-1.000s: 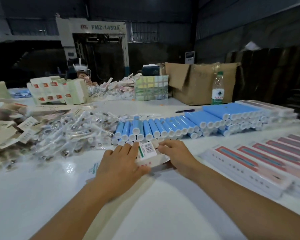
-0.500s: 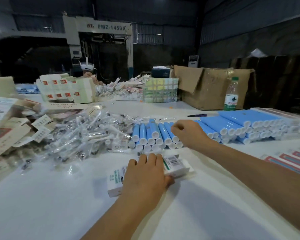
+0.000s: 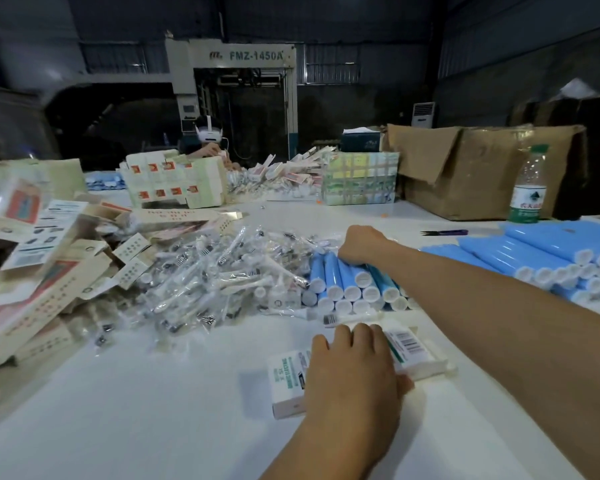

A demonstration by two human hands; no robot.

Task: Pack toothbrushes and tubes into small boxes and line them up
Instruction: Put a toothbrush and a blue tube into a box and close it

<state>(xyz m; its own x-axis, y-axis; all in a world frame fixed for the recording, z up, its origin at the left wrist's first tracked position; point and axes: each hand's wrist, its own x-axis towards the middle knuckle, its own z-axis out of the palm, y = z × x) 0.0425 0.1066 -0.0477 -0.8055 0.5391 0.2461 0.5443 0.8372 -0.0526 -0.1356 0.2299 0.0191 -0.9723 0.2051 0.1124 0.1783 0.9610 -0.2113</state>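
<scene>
While the small box (image 3: pixel 357 370) is kept flat on the white worktop (image 3: pixel 153 427), the left hand (image 3: pixel 352 370) is laid across its middle, fingers straight and close together on the top face, thumb tucked at the near right edge; it looks to be pinned there so that it cannot slide while the other hand is busy, with its barcoded end left uncovered on the right. The right hand (image 3: pixel 362 244) is reached forward over the near cluster of blue tubes (image 3: pixel 352 280), fingers curled down onto the tops of them; whether one tube is already pinched or only touched cannot be told, since the fingertips are hidden behind the knuckles. The tubes are laid side by side with white caps toward the person, presumably so that one can be drawn out by its body without the rest being scattered. A second, larger bank of blue tubes (image 3: pixel 548 251) is stacked well apart to the right. Just left of the near tubes, a loose heap of wrapped toothbrushes (image 3: pixel 205 278) is spread within easy reach, and flat unfolded cartons (image 3: pixel 45 268) are piled beyond it. A tube seems to be the item being fetched for this box.
</scene>
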